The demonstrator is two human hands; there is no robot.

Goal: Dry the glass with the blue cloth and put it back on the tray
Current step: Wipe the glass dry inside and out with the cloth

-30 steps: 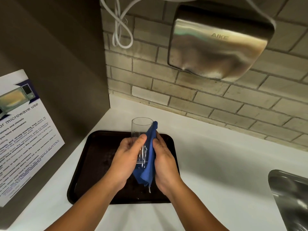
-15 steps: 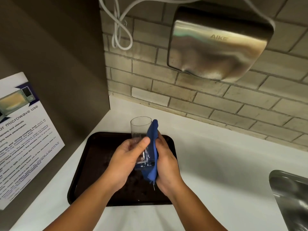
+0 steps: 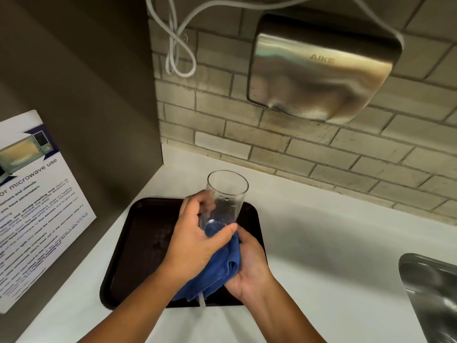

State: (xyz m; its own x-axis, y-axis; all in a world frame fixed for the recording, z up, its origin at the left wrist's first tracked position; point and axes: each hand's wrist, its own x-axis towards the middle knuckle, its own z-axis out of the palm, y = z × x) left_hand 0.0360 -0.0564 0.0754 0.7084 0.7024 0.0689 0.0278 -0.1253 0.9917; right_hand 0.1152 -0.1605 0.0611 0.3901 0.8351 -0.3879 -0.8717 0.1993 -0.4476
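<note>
A clear drinking glass (image 3: 226,196) is held above the dark brown tray (image 3: 138,246), tilted with its open rim pointing up and away. My left hand (image 3: 197,240) wraps around its lower half, thumb across the base. The blue cloth (image 3: 220,268) is bunched under the base of the glass and hangs down toward the tray. My right hand (image 3: 249,266) cups the cloth from below and the right, pressing it against the bottom of the glass. Water drops show on the inside wall of the glass.
The tray lies on a white counter (image 3: 321,256) in a corner. A steel sink (image 3: 435,293) is at the right edge. A metal hand dryer (image 3: 321,68) and a looped white cable (image 3: 180,53) hang on the brick wall. A microwave notice (image 3: 32,206) is on the left panel.
The cloth has slid from the side of the glass down to under its base. My right hand dropped lower with it, and the glass tilted so its rim shows more.
</note>
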